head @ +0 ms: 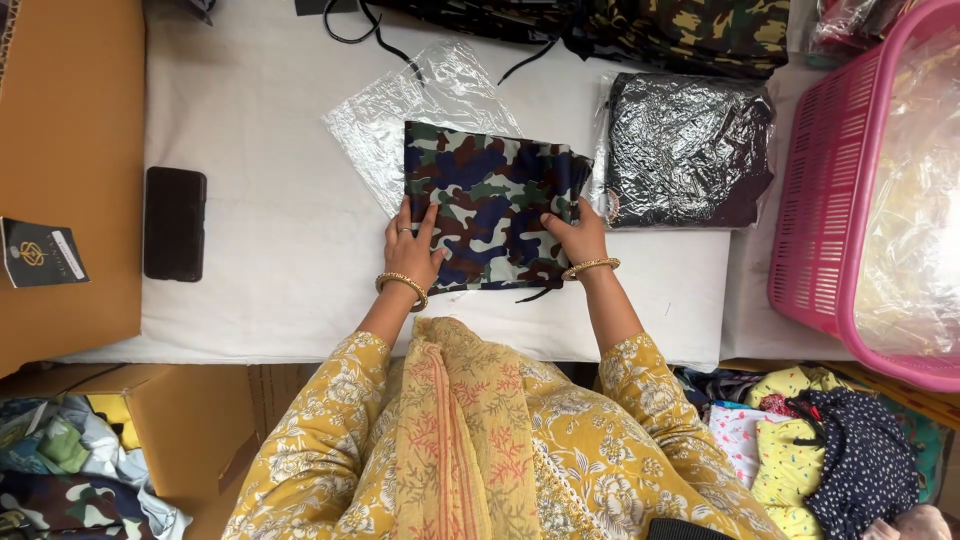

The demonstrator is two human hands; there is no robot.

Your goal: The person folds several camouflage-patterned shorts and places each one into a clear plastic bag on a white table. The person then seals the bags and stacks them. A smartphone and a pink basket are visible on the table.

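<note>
A folded camouflage cloth (488,200) in blue, green, brown and white lies on the white table (280,200), partly over a clear plastic bag (420,100). My left hand (412,248) rests flat on the cloth's near left corner, fingers spread. My right hand (576,238) presses on its near right edge. Both wrists wear gold bangles. A thin dark string pokes out below the cloth's near edge.
A bagged dark garment (688,150) lies to the right. A pink basket (860,190) lined with plastic stands at far right. A black phone (174,222) lies left, beside cardboard (70,150) with a dark tag (40,252). More camouflage cloth (700,30) is at the back.
</note>
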